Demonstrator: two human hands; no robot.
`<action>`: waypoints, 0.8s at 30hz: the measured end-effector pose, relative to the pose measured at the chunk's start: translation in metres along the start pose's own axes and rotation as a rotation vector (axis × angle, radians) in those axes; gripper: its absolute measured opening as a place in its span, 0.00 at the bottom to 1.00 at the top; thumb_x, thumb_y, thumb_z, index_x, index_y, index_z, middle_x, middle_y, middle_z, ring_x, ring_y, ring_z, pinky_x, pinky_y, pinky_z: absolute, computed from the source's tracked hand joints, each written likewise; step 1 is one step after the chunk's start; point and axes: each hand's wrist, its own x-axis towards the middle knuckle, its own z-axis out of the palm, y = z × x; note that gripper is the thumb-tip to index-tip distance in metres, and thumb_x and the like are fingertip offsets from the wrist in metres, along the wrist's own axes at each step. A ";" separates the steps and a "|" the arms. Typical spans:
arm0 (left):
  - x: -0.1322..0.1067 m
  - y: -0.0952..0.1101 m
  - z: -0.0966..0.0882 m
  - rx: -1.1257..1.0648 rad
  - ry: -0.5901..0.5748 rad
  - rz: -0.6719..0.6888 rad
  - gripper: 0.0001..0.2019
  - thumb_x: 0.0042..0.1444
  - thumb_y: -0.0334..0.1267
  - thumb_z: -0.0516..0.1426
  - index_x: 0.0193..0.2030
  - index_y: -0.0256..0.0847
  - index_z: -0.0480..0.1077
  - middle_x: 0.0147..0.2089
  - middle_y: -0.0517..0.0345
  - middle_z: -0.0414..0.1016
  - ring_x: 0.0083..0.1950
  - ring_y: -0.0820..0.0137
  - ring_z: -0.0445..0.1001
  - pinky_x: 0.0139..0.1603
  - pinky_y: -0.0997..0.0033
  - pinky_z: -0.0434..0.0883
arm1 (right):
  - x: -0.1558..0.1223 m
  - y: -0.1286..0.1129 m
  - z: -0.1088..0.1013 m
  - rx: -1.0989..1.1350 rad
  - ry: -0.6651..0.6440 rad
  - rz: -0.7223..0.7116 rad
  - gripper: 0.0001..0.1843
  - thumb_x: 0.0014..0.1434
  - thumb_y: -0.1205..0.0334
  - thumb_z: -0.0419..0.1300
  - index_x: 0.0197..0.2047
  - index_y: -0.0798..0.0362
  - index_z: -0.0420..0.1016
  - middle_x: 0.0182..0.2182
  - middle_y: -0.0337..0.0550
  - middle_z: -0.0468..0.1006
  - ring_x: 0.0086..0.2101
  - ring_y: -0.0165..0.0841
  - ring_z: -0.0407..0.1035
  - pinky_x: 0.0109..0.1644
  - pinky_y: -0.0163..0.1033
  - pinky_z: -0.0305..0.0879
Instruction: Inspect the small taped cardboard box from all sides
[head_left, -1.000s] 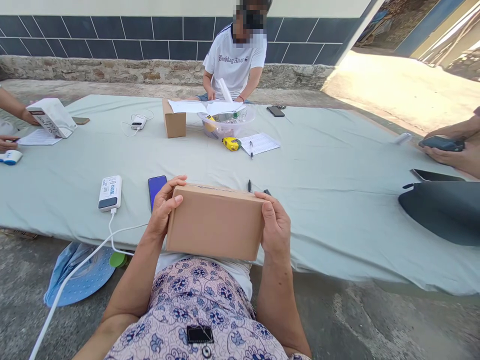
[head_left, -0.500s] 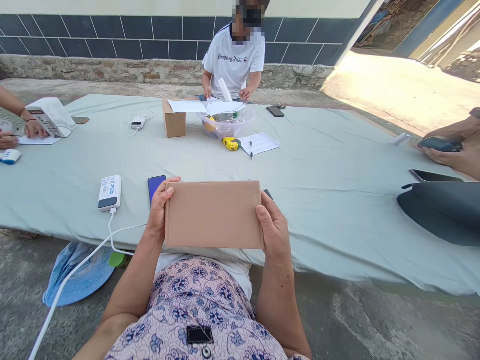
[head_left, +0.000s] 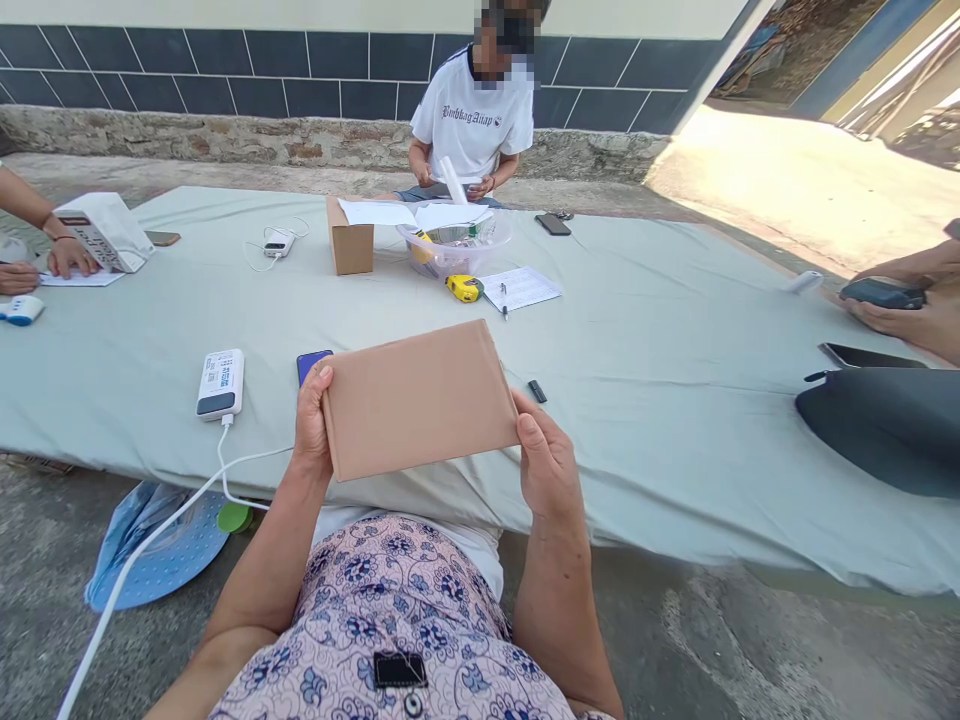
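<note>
I hold a plain brown cardboard box [head_left: 416, 398] in front of me, above the near edge of a pale green sheet [head_left: 660, 330]. One broad face is turned toward me, its right end tilted up. My left hand [head_left: 312, 425] grips the box's left edge. My right hand [head_left: 546, 458] grips its lower right corner. A blue phone [head_left: 310, 362] lies just behind the box on the left, partly hidden by it. To the right of the box lies a small black object [head_left: 536, 391].
A white power bank [head_left: 220, 383] with a white cable lies at left. Farther off are a second cardboard box [head_left: 351, 240], a clear bowl [head_left: 454, 245], a yellow tape measure [head_left: 463, 287] and papers. A person in a white T-shirt [head_left: 471, 120] sits opposite; other people's hands are at both sides.
I have turned the box so its broad face shows, and now lifted and tilted it with the right end up. The small black object has come into view.
</note>
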 end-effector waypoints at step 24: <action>0.009 -0.019 -0.002 0.009 -0.125 0.175 0.23 0.41 0.52 0.70 0.42 0.46 0.73 0.58 0.53 0.76 0.54 0.59 0.75 0.49 0.64 0.73 | 0.003 -0.001 0.006 0.296 0.268 0.082 0.33 0.56 0.33 0.62 0.60 0.40 0.75 0.57 0.42 0.79 0.54 0.43 0.73 0.47 0.44 0.73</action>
